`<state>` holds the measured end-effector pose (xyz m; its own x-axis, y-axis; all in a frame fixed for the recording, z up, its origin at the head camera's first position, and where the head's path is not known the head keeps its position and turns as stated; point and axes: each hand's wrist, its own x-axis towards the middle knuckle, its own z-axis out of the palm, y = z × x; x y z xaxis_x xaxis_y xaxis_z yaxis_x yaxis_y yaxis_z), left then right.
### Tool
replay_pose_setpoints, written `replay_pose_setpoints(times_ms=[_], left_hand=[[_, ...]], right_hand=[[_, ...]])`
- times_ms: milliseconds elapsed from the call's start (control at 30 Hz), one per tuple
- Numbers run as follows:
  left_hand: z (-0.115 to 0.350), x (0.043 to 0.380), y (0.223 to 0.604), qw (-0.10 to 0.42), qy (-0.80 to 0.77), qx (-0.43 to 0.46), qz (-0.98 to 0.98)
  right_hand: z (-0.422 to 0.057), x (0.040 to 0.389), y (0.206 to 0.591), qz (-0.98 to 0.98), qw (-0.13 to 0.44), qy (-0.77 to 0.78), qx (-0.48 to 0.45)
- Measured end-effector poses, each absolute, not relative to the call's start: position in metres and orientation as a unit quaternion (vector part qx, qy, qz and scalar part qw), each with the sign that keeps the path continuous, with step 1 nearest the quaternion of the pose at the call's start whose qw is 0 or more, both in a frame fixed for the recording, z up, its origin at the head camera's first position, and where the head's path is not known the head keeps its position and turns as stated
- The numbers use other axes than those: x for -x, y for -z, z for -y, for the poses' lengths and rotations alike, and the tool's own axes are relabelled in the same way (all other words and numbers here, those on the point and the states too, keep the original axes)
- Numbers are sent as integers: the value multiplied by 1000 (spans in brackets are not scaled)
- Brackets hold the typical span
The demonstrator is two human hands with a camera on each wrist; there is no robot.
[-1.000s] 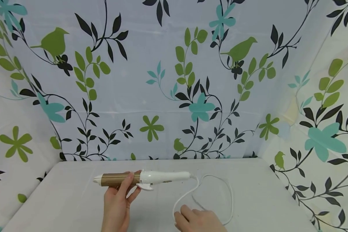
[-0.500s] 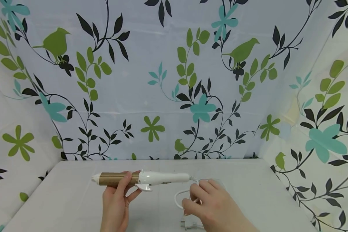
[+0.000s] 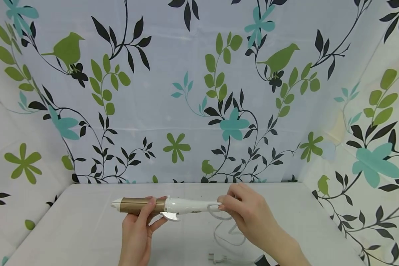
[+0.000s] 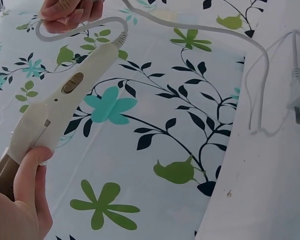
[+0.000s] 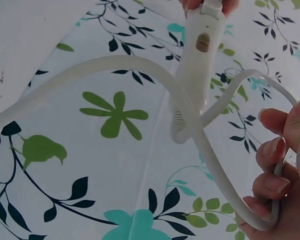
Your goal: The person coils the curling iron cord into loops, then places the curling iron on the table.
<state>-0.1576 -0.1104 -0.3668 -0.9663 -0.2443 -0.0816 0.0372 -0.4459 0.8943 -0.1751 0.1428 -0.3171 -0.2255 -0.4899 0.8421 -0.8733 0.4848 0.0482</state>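
A curling iron [image 3: 186, 205] with a gold barrel, white tip and white handle lies level across the head view, raised over the table. My left hand [image 3: 137, 231] grips its gold barrel from below, thumb across the front. A white clamp lever [image 3: 170, 216] sticks out beneath the handle's left end. At the handle's right end, my right hand [image 3: 252, 212] holds the white cord [image 5: 115, 62] in curled fingers. The right wrist view shows the cord looping from the handle through those fingers [image 5: 272, 185]. A brown switch [image 4: 72, 83] shows on the handle.
The cord's two-pin plug [image 3: 217, 257] lies on the white table [image 3: 76, 225] near the front, with loose cord beside it. A dark piece [image 3: 262, 261] shows at the bottom edge beneath the right forearm. Leaf-and-bird patterned cloth [image 3: 153, 111] encloses the back and sides.
My right hand has moved up from the table front to the handle's cord end, drawing the cord into a small loop. The left hand keeps its grip on the curling iron.
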Motion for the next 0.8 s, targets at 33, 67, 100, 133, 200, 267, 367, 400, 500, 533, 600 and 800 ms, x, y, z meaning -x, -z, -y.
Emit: replay_pose_setpoints(times_ms=[33,67,100,133,200,267,367,400,500,533,600,800], left_hand=[[110,157,367,82,846,-98,518],[110,157,367,81,846,-97,518],[110,157,367,79,847,-95,518],[110,156,368,77,848,-93,516],[110,156,368,74,850,-90,514],[110,155,368,72,852,-86,512],[112,153,367,68,855,-82,507],[112,153,367,67,857,-82,505],[113,152,367,57,865,-84,491],[113,152,367,53,868,-86,487],[114,152,368,48,872,-87,479],[115,152,371,51,877,-82,470]], right_hand=[[-143,177,319,749,424,-232,-453],[-144,180,320,750,424,-235,-450],[-144,182,321,749,425,-239,-448],[-145,185,322,750,425,-243,-446],[-146,189,324,750,421,-252,-443],[-147,194,327,752,415,-262,-440],[-150,198,331,757,403,-276,-435],[-151,199,332,762,396,-281,-430],[-153,202,337,779,371,-294,-412],[-154,203,339,785,359,-301,-405],[-154,206,343,797,333,-316,-393],[-154,213,355,802,302,-363,-366]])
